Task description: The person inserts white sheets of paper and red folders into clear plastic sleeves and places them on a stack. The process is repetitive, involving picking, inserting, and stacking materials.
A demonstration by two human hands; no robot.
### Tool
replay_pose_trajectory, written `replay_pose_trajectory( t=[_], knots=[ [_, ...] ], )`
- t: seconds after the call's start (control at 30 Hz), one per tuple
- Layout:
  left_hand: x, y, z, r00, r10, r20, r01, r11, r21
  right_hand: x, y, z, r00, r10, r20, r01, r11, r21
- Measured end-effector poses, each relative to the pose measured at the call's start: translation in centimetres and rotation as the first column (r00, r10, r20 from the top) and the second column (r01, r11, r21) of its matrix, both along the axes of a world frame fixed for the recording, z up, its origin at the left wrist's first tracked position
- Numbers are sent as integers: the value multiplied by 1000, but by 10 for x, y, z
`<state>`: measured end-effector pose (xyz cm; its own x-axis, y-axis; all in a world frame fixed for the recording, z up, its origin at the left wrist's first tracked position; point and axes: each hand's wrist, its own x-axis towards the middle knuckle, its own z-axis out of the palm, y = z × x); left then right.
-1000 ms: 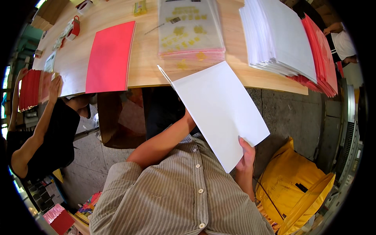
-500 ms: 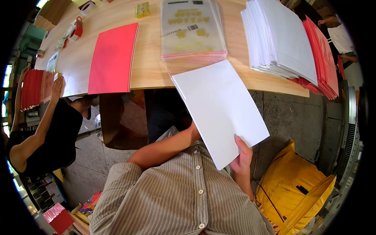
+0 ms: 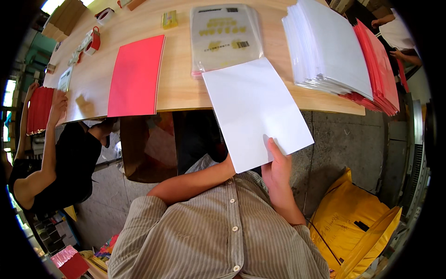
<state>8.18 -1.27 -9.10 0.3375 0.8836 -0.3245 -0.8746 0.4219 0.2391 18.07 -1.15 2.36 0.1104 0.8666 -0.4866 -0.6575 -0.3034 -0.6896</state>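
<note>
A white rectangular sheet [image 3: 255,109] is tilted in front of me, its far edge overlapping the near end of a pile of clear plastic bags [image 3: 218,39]. My right hand [image 3: 278,167] grips the sheet's near right part, thumb on top and fingers underneath. My left hand [image 3: 230,166] reaches beneath the sheet from the left; only the wrist shows and its fingers are hidden. I cannot tell whether the far edge is inside a bag or just over it. Left of the bags lies a red rectangular folder [image 3: 136,76].
A tall stack of white packets [image 3: 330,51] and red ones [image 3: 378,69] stands at the table's right. Tape dispensers [image 3: 93,42] and a small yellow box [image 3: 170,19] lie farther back. A cardboard box [image 3: 148,153] and yellow sack [image 3: 350,223] are below. At left, a co-worker [image 3: 60,158] handles red packets.
The white sheet has moved away from me and slightly left, over the near end of the bag pile. My right hand has travelled with it. The co-worker's hand has shifted toward the red packets.
</note>
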Motion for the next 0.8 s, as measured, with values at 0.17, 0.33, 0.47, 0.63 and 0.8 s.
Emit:
replay_pose_trajectory(
  t=[0.17,0.33,0.47,0.63,0.8],
  knots=[
    [-1,15,3,995,103,11,-102,992,-71,-9,7,0,999,6,-48,-8,999,-36],
    [0,14,-7,993,117,-5,-117,992,-46,6,-7,-8,985,155,-81,-157,988,-14],
    [-3,0,-16,987,134,-92,-136,991,-17,11,-13,-17,981,194,-17,-195,979,-64],
    [-13,-15,-27,929,246,-277,-238,969,62,15,-11,-25,974,216,-70,-224,965,-138],
    [-18,-16,-30,812,346,-471,-272,937,220,13,-13,-34,974,225,-32,-227,964,-136]
  ],
)
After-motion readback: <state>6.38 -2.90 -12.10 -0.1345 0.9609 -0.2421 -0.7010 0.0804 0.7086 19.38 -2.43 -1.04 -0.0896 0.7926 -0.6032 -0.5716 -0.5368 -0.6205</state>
